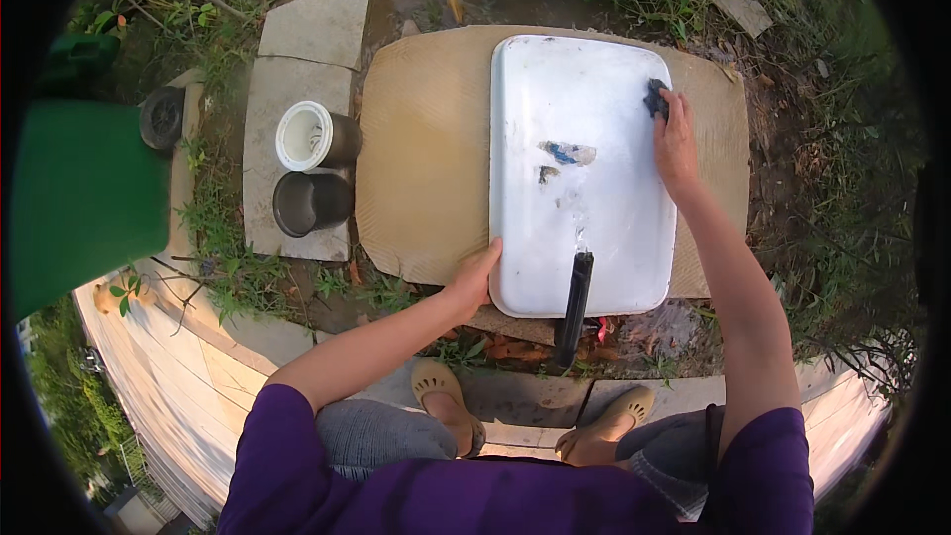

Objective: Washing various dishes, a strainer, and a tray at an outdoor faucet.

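Note:
A white, round-cornered panel (594,203), like a large lid or shallow tray turned over, lies on a flat tan board. Blue and dark stains mark its middle. My left hand (477,277) holds its lower left edge, the fingers partly hidden. Near the upper right corner my right hand (676,144) is closed on a crumpled black scrubbing pad (655,99), which touches the white surface. A black stick-like handle or tube (575,312) lies across the near edge, with something shiny at its tip that I cannot make out.
The tan board (426,149) rests on the ground. To its left, on stone slabs (309,20), stand a white-lined pot (304,136) and a dark pot (307,203). A green wheeled bin (79,188) is farther left. Grass and soil surround the board; my feet are at its near side.

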`<state>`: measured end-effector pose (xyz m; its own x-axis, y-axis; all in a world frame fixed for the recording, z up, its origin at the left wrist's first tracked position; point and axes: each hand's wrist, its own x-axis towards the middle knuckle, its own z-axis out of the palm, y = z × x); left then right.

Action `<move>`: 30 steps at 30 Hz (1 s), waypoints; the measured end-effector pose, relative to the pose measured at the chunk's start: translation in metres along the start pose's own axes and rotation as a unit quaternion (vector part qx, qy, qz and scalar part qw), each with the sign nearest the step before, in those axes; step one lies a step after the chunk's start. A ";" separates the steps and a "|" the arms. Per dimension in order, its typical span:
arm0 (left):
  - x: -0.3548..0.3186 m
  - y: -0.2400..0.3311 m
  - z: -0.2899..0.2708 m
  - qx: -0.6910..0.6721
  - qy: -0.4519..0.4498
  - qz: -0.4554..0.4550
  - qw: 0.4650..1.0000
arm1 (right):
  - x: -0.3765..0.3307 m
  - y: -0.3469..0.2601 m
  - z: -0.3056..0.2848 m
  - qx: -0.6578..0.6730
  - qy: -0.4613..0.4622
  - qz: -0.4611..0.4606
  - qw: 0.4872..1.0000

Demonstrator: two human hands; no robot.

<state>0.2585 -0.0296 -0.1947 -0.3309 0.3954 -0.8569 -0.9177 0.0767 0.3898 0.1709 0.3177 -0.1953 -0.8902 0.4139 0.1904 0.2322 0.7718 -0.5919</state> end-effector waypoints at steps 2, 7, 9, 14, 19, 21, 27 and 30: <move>0.001 0.002 -0.004 0.001 -0.004 0.002 1.000 | -0.023 -0.006 -0.008 -0.022 -0.047 -0.004 0.999; 0.006 -0.003 0.000 0.047 0.005 0.012 0.999 | 0.053 0.010 0.010 0.043 -0.031 0.084 0.995; 0.008 -0.003 -0.003 0.051 -0.017 0.001 0.999 | 0.088 -0.013 0.035 -0.136 -0.064 0.033 0.988; 0.006 -0.004 -0.009 0.066 -0.007 -0.020 0.998 | 0.089 -0.127 0.105 -0.125 -0.212 -0.125 0.961; 0.009 -0.001 -0.003 0.067 -0.048 0.001 0.997 | 0.082 -0.172 0.105 -0.239 -0.374 -0.275 0.853; 0.017 -0.007 -0.020 -0.008 -0.058 -0.024 0.998 | 0.034 -0.177 0.103 -0.207 -0.371 -0.331 0.843; 0.008 0.015 -0.013 -0.139 -0.082 -0.061 0.985 | -0.071 -0.171 0.017 0.009 -0.638 -0.409 0.653; 0.009 0.031 -0.026 -0.171 -0.104 -0.071 0.977 | -0.073 -0.146 0.004 0.060 -0.598 -0.433 0.672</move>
<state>0.2216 -0.0477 -0.1991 -0.1760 0.5833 -0.7929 -0.9827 -0.1518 0.1065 0.2004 0.1730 -0.1258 -0.3661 -0.9046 -0.2185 -0.5451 0.3988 -0.7374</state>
